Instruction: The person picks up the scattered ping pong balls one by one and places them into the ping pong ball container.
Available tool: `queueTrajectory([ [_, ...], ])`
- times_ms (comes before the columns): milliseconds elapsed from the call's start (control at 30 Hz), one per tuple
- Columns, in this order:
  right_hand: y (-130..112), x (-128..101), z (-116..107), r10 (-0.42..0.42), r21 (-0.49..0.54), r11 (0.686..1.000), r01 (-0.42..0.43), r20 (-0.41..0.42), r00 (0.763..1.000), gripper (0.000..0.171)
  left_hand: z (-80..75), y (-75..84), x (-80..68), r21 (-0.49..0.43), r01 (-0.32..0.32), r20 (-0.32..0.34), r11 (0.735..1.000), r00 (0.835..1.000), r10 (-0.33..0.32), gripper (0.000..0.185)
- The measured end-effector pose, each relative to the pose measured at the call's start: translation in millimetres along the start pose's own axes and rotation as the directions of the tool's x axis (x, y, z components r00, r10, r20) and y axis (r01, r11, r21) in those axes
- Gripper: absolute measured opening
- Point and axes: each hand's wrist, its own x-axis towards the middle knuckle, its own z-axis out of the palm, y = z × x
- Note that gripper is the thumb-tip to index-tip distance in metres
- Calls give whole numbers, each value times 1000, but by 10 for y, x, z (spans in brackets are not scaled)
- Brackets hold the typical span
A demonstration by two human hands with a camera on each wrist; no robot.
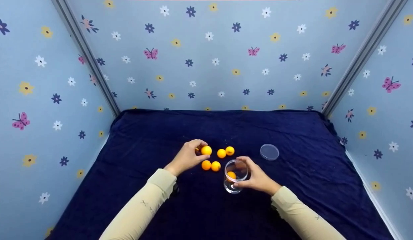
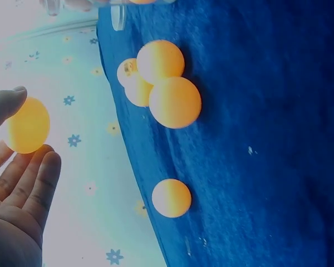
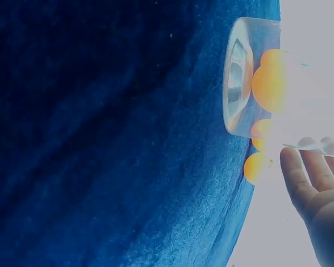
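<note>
My left hand (image 1: 187, 156) pinches an orange ping-pong ball (image 2: 29, 125) between thumb and fingers, raised above the cloth in the left wrist view. With my right hand (image 1: 258, 176) I grip a clear jar (image 1: 235, 171) near its open rim, fingers behind and thumb in front. Inside the jar lies a ping-pong ball (image 1: 231, 176). Several loose ping-pong balls (image 1: 215, 166) rest on the cloth between the hands. Another ball (image 2: 171, 198) sits apart from them, mostly hidden by the left hand in the head view.
A clear round lid (image 1: 269, 152) lies on the dark blue cloth (image 1: 303, 140), beyond the jar to the right. Flowered wall panels (image 1: 226, 40) stand at the back and both sides, with metal posts (image 1: 88, 60) in the corners.
</note>
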Motion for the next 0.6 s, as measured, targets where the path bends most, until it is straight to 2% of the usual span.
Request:
queueTrajectory([
  [267, -7, -18, -17, 25, -31, 999, -25, -15, 1000, 87, 22, 123, -1, 8, -18, 25, 1000, 1000, 17, 32],
  [600, -14, -43, -30, 19, -32, 999, -19, -27, 999, 83, 61, 219, -1, -59, -54, 51, 997, 997, 57, 31],
])
